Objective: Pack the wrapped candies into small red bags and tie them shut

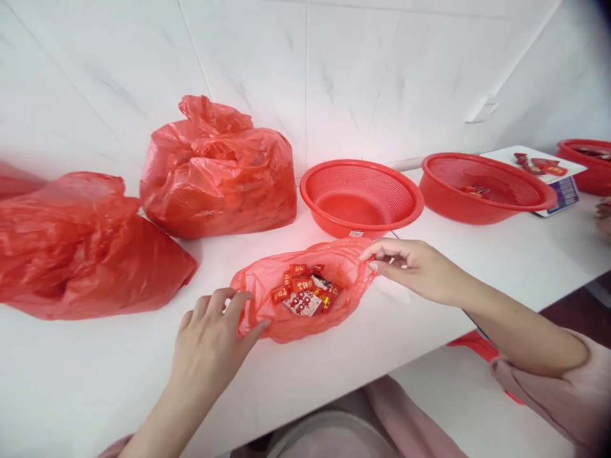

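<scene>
A thin red plastic bag point(260, 270) lies spread on the white table, its mouth facing up. Inside it is a small heap of wrapped candies point(303, 284), mostly red with gold characters, along with a white-and-red patterned packet. At the bag's right rim, my right hand point(413, 267) pinches the plastic between thumb and fingers. My left hand point(214, 337) rests at the left rim, thumb and index finger apart and touching the plastic; its other fingers curl outside the bag.
Two full red plastic bags point(219, 184) point(71, 248) stand on the left. Behind the small bag is a red mesh basket point(363, 216); another red basket point(482, 207) with a few packets sits farther right. Beyond are a scale with a white tray point(501, 152), a third basket point(587, 172) and another person's hand point(604, 216).
</scene>
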A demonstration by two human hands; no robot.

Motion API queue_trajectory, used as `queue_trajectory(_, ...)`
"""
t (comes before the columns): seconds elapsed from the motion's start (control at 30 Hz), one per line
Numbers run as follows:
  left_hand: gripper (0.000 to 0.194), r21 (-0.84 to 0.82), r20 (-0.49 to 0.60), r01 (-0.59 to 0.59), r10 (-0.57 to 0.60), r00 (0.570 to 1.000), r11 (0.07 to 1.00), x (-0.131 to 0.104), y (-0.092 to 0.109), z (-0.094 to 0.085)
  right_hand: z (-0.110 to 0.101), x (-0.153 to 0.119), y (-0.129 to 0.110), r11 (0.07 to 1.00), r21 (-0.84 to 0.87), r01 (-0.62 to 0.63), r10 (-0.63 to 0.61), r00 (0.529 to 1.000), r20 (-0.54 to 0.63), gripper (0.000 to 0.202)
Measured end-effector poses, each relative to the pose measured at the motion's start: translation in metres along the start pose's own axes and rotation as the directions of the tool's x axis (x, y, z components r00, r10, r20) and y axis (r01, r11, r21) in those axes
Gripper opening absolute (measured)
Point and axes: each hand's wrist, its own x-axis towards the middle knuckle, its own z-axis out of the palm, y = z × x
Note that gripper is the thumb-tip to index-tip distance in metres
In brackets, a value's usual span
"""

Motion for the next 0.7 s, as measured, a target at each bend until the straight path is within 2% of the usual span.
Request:
queue_trajectory(0.1,0.035,0.03,0.191,0.035,-0.04,0.981,0.999,0.004,-0.005,-0.003,-0.005,-0.002,-0.01,0.998,-0.015,0.063,-0.065,0.992,-0.104,0.02)
queue_trajectory(0.17,0.036,-0.06,0.25,0.119,-0.1,0.963,0.991,0.006,-0.008,-0.003,-0.006,-0.001,-0.015,0.996,-0.013,0.093,-0.094,0.982,-0.164,0.018)
queue_trajectory(0.27,0.037,-0.315,0.327,0.275,-0.168,0.93,0.908,0.011,-0.011,0.002,-0.006,0.001,-0.022,0.994,-0.021,0.111,-0.112,0.988,-0.107,0.017)
queue_trajectory(0.37,0.031,-0.467,0.384,0.299,-0.114,0.916,0.832,0.023,-0.015,0.001,-0.009,0.007,-0.028,0.991,-0.016,0.135,-0.136,0.988,-0.069,0.017)
queue_trajectory(0.43,0.027,-0.515,0.34,0.27,-0.096,0.936,0.813,0.035,-0.019,-0.014,-0.015,0.012,-0.034,0.986,0.012,0.164,-0.161,0.979,-0.127,0.017)
queue_trajectory(0.53,0.025,-0.664,0.148,0.223,-0.167,0.975,0.714,0.057,-0.024,-0.056,-0.027,0.021,-0.044,0.975,0.057,0.216,-0.197,0.952,-0.234,0.017)
queue_trajectory(0.6,0.025,-0.772,0.074,0.191,-0.213,0.974,0.606,0.069,-0.024,-0.087,-0.035,0.026,-0.052,0.96,0.1,0.26,-0.216,0.922,-0.32,0.015)
queue_trajectory(0.67,0.024,-0.821,-0.04,0.114,-0.255,0.966,0.56,0.077,-0.021,-0.111,-0.04,0.03,-0.058,0.943,0.148,0.299,-0.223,0.894,-0.388,0.012)
queue_trajectory(0.7,0.025,-0.83,-0.069,0.09,-0.26,0.963,0.551,0.08,-0.019,-0.119,-0.042,0.033,-0.061,0.939,0.166,0.302,-0.222,0.898,-0.379,0.011)
